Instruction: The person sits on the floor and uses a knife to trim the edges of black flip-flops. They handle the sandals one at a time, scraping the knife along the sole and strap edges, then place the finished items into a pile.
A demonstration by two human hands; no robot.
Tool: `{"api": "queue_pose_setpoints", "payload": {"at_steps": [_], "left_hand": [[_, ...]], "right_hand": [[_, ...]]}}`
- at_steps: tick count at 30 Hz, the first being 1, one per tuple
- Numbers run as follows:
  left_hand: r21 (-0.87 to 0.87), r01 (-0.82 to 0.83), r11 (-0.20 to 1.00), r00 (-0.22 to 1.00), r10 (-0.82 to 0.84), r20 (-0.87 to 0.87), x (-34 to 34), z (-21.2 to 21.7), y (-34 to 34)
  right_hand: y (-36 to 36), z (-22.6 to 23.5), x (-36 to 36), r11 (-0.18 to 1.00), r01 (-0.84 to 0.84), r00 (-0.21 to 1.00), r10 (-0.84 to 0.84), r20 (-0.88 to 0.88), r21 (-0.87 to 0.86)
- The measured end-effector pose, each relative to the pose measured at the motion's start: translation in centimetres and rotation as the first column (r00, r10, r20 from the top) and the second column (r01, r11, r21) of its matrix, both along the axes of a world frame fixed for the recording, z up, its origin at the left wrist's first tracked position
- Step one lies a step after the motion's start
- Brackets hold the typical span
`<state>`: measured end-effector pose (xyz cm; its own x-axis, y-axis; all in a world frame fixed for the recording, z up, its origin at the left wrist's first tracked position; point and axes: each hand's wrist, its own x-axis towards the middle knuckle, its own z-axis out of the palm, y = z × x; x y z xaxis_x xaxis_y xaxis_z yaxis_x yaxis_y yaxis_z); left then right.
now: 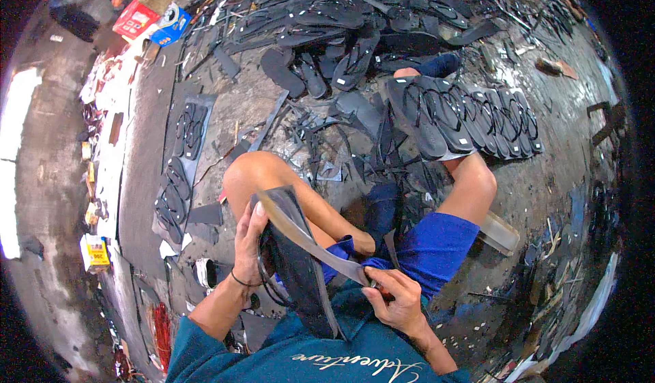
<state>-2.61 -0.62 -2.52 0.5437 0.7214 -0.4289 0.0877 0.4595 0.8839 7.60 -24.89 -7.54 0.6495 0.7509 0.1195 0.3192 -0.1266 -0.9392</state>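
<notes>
My left hand is closed around the side of a black sandal, which is tilted up in front of my chest. Its strap loops hang beside my left wrist. In my right hand, the fingers are closed on the near end of a long, curved, shiny blade like a knife. That blade runs along the sandal's right edge, and its far end lies close to my left thumb. My right fingers hide whatever handle it has.
Rows of finished-looking black sandals rest by my right knee, with more pairs on the left. Black soles and scraps cover the floor ahead. A red box and a yellow box stand at the left.
</notes>
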Motion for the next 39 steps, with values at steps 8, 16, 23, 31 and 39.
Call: {"api": "queue_pose_setpoints", "payload": {"at_steps": [8,16,23,31,39], "left_hand": [[0.035,0.124,0.992,0.992,-0.122,-0.041,1.0,1.3,-1.7],[0.391,0.371,0.843,0.907,-0.419,0.044,2.1,6.2,2.9],[0.229,0.482,0.846,0.874,-0.482,-0.056,-1.3,2.3,0.6],[0.128,0.589,0.798,0.808,-0.587,-0.057,-0.2,3.2,-1.2],[0.171,0.703,0.690,0.707,-0.703,-0.075,1.1,4.0,-1.9]], "right_hand": [[5.2,3.1,3.7,0.996,0.061,0.988,-0.069,0.136,0.063],[2.3,4.1,5.9,0.995,0.049,0.998,-0.052,0.030,0.086],[-4.2,2.3,2.9,0.981,-0.135,0.986,0.119,-0.114,-0.142],[-3.5,8.1,6.7,0.948,-0.218,0.967,0.241,0.078,-0.232],[-0.4,10.5,7.0,0.935,-0.269,0.962,0.275,-0.008,-0.231]]}}
